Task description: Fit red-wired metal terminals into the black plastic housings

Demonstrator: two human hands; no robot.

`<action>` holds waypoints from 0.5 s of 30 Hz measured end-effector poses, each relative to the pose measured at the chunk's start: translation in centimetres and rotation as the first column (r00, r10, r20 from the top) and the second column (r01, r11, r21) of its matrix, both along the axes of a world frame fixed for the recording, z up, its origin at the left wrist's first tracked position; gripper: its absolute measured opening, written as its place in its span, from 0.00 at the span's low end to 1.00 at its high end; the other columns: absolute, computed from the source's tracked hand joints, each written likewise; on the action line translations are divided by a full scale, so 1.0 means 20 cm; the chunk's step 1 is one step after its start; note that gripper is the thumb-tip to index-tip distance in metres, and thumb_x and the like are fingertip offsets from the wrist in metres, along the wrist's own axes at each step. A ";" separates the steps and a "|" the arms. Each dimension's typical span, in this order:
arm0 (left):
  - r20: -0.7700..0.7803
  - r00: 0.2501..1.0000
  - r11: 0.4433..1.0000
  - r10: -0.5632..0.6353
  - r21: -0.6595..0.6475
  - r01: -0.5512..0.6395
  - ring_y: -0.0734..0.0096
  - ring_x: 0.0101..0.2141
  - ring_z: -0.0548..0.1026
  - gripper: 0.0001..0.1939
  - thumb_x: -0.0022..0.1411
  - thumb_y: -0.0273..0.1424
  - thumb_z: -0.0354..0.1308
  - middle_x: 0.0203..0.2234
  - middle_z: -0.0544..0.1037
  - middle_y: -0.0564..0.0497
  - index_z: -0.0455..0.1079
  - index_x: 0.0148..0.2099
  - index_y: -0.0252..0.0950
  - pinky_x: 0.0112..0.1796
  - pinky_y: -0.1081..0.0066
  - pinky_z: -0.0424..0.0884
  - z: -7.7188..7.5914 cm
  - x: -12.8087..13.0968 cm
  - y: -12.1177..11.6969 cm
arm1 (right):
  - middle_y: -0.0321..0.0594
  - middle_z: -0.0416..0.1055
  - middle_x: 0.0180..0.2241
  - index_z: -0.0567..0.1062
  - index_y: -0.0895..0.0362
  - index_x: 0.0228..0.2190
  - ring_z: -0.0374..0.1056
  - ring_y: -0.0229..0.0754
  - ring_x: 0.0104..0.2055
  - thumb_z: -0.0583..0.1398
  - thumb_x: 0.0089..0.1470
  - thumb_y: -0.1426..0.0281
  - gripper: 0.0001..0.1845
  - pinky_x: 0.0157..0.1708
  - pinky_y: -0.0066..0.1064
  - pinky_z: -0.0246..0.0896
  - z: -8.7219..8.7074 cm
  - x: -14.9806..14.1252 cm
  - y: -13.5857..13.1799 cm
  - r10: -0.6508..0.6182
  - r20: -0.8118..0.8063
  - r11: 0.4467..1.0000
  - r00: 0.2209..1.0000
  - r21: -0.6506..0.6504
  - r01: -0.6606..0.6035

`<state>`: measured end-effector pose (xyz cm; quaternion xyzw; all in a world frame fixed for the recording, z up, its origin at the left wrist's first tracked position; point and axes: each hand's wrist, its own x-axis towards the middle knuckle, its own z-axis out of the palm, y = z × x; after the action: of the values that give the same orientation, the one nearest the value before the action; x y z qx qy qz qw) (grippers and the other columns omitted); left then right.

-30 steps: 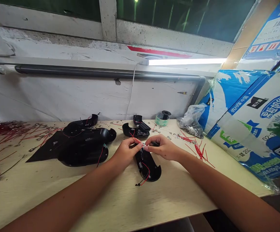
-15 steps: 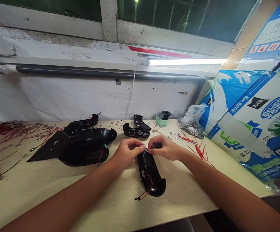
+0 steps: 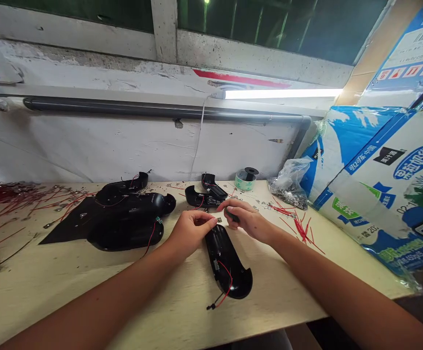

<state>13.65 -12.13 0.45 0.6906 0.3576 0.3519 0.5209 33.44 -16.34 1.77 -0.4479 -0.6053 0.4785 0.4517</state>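
Head view only. Hands sit mid-table, near edge of the work area, apart with a narrow gap between them. The left hand is loosely curled, fingers pointing right, and shows nothing held. The right hand is narrow, with thumb and fingers closed around a small dark item; the fingers hide most of it, so I can't tell what it is. A small metal tab sits in the gap, just past the left fingertips. Can't tell if it's lying on the table or attached to anything.

Main workpiece: a black plastic housing, lying open side up on the table just near of the hands, touching neither as far as I can see. Long axis runs far-left to near-right. A red wire loops from it toward the near side and ends in a small dark connector.

Around it: on the left, more black housings with red leads, on a black sheet; further left, a pile of red wires. Far centre, two smaller black shells. Far right of those, a tape spool and a plastic bag of metal parts. Right, loose red wire pieces and flattened cardboard cartons.
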 end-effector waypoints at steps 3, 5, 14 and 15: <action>0.010 0.999 0.999 0.034 -0.013 -0.034 0.64 0.34 0.75 0.15 0.56 0.42 0.66 0.30 0.81 0.48 0.80 0.35 0.34 0.37 0.67 0.69 0.00 0.00 0.00 | 0.32 0.60 0.26 0.69 0.55 0.40 0.58 0.37 0.28 0.59 0.60 0.59 0.13 0.32 0.32 0.55 0.01 -0.02 -0.01 -0.039 0.055 0.998 0.998 0.045 0.037; 0.019 0.999 0.999 0.043 0.006 -0.044 0.64 0.34 0.76 0.16 0.56 0.43 0.66 0.31 0.81 0.47 0.80 0.35 0.34 0.37 0.67 0.69 0.00 0.00 0.01 | 0.31 0.60 0.26 0.67 0.55 0.40 0.58 0.37 0.28 0.59 0.61 0.57 0.14 0.31 0.31 0.55 0.02 -0.04 -0.02 -0.048 0.092 0.998 0.995 0.048 0.044; 0.052 0.998 0.999 0.040 0.016 -0.041 0.62 0.36 0.76 0.16 0.56 0.43 0.66 0.32 0.82 0.46 0.80 0.35 0.34 0.38 0.67 0.70 0.00 0.01 0.00 | 0.29 0.58 0.25 0.63 0.52 0.42 0.52 0.36 0.26 0.55 0.64 0.51 0.18 0.26 0.29 0.50 -0.02 -0.08 -0.04 -0.017 0.172 1.000 0.985 0.016 0.015; 0.050 0.998 0.999 0.048 0.018 -0.049 0.62 0.36 0.77 0.16 0.56 0.43 0.66 0.33 0.82 0.46 0.80 0.35 0.34 0.39 0.66 0.70 0.01 0.01 -0.01 | 0.29 0.57 0.25 0.65 0.53 0.42 0.51 0.36 0.26 0.56 0.64 0.52 0.18 0.26 0.29 0.49 -0.02 -0.07 -0.04 -0.034 0.239 0.999 0.971 0.042 0.024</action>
<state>13.79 -12.26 0.57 0.6779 0.3576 0.3848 0.5143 31.98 -17.06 1.43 -0.5023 -0.6578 0.4026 0.3910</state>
